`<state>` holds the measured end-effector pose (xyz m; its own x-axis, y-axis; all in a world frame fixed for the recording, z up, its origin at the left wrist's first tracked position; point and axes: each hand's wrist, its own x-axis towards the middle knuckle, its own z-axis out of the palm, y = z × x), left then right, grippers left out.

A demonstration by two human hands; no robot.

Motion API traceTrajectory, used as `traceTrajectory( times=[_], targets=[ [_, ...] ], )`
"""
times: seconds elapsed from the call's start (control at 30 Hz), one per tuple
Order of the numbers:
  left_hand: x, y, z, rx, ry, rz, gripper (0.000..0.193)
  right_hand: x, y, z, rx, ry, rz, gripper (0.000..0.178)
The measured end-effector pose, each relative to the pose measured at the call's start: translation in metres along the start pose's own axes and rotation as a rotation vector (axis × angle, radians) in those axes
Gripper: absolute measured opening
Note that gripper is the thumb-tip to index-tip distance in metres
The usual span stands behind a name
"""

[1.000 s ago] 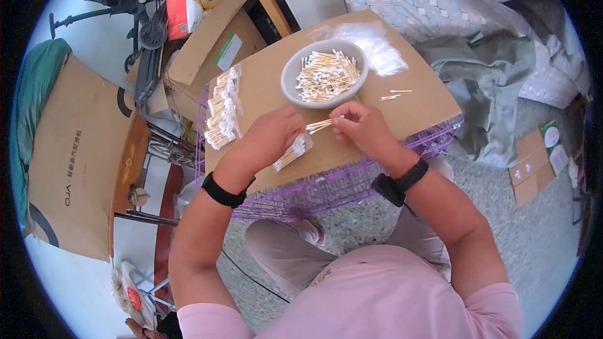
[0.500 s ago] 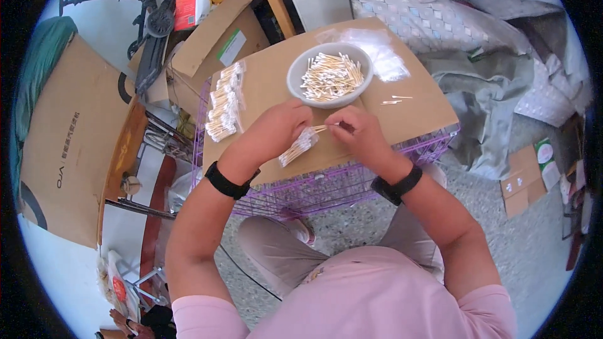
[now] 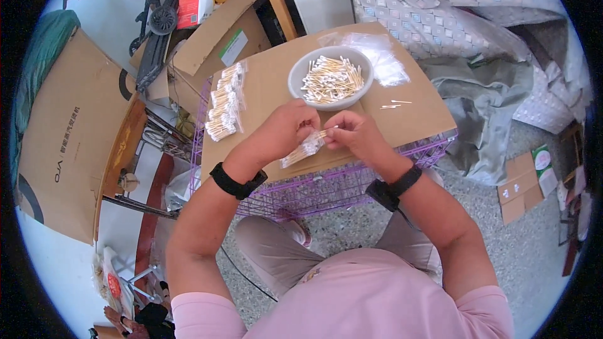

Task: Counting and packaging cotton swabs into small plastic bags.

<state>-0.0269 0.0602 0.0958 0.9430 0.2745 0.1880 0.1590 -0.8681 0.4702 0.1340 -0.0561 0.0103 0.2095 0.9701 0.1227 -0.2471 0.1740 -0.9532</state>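
Observation:
My left hand (image 3: 290, 127) is closed on the upper edge of a small clear plastic bag (image 3: 303, 150) that has cotton swabs in it. Between the fingertips of my right hand (image 3: 355, 133) are a few cotton swabs (image 3: 327, 133), held at the mouth of that bag. Just beyond both hands stands a grey bowl (image 3: 294, 85) heaped with wooden-stemmed cotton swabs (image 3: 333, 79). A row of filled swab bags (image 3: 225, 103) lies at the left side of the cardboard top. To the right of the bowl are a few loose swabs (image 3: 396, 104).
Flat clear bags (image 3: 380, 56) lie behind the bowl at the right. The cardboard sheet (image 3: 414, 119) rests on a purple wire cage (image 3: 301, 194). A large carton (image 3: 63, 138) stands at the left, an opened box (image 3: 213, 37) behind it, and patterned cloth (image 3: 427, 25) at the back right.
My right hand has brought the swabs leftward to the bag's opening, so they now reach into its mouth. My left hand has shifted slightly, still on the bag.

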Motion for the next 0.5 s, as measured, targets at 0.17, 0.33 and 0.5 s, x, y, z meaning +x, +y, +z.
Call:
traceTrajectory(
  times=[0.17, 0.33, 0.5],
  targets=[
    [-0.0013, -0.0021, 0.004, -0.032, 0.005, -0.05, 0.011, 0.002, 0.0048, -0.0005, -0.038, 0.007, 0.007, 0.01],
    [-0.0028, -0.0016, 0.007, -0.066, 0.018, -0.093, 0.007, 0.0007, 0.0054, 0.0014, -0.059, 0.035, 0.014, 0.009],
    [-0.0039, -0.0019, 0.0058, -0.081, 0.028, -0.069, 0.008, -0.0002, 0.0026, 0.0003, 0.075, 0.098, 0.019, 0.01]
  ],
)
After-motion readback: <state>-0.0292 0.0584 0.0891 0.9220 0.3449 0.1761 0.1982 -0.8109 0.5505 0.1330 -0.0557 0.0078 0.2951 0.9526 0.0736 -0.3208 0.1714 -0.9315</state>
